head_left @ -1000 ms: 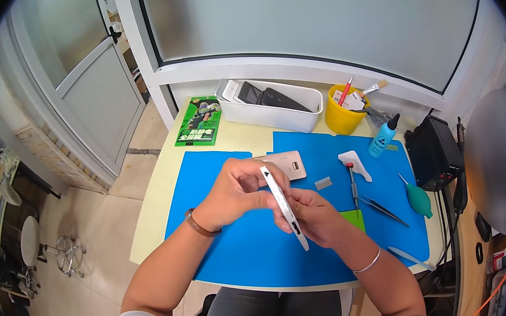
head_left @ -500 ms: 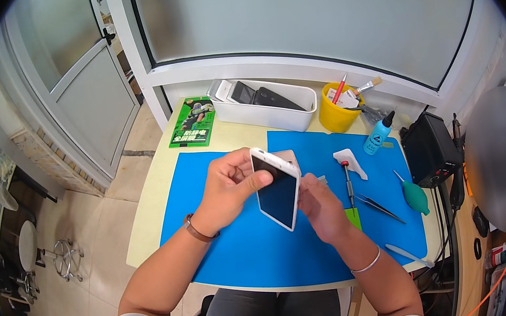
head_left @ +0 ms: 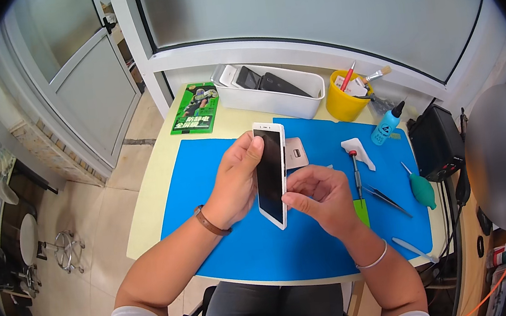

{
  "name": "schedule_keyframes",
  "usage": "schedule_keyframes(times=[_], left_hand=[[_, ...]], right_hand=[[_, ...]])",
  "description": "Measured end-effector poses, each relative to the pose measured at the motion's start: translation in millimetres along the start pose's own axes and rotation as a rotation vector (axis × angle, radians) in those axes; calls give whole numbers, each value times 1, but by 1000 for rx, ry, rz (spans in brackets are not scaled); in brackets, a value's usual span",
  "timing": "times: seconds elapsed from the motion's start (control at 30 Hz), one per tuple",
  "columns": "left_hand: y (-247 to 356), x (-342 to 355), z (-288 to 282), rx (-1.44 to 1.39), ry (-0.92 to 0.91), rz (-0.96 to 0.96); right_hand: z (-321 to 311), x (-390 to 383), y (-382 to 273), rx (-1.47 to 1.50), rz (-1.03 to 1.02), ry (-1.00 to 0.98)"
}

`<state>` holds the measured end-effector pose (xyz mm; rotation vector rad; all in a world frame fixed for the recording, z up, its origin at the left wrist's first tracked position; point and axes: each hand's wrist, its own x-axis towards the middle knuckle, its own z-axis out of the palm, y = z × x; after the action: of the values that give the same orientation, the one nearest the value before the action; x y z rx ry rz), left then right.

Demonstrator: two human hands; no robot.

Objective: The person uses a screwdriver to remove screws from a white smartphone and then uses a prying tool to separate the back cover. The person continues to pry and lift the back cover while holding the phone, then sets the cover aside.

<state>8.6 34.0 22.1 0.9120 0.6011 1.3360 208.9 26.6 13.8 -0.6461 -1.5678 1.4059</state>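
My left hand (head_left: 237, 175) grips a white-framed smartphone (head_left: 271, 178) by its left side, thumb on the upper front. The phone stands tilted over the blue mat (head_left: 205, 176), its dark screen turned up toward me. My right hand (head_left: 322, 200) is at the phone's lower right edge, thumb and curled fingers closed against it; the fingertips are partly hidden. Behind the phone a pinkish-beige flat piece (head_left: 295, 153) with a small dark slot lies on the mat, partly covered. A red-topped screwdriver (head_left: 356, 174) lies to the right of my right hand.
Tweezers (head_left: 387, 200), a green air blower (head_left: 422, 190), a white spudger (head_left: 414, 249) and a blue bottle (head_left: 388, 124) are on the right. A white bin with phones (head_left: 272, 103) and a yellow cup (head_left: 347, 103) stand behind. A black box (head_left: 437, 143) borders the right side.
The phone has turned more upright, its screen facing me more squarely. My right hand has come from behind its right edge to pinch the lower side. The view has shifted slightly.
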Motion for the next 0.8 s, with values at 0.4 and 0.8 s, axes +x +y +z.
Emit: schedule_keyframes(times=[0.4, 0.8], left_hand=[[-13, 7, -13, -501, -51, -194], [-17, 6, -13, -740, -53, -258]], right_hand=[[17, 0, -2, -486, -356, -231], [22, 0, 3, -813, -704, -29]])
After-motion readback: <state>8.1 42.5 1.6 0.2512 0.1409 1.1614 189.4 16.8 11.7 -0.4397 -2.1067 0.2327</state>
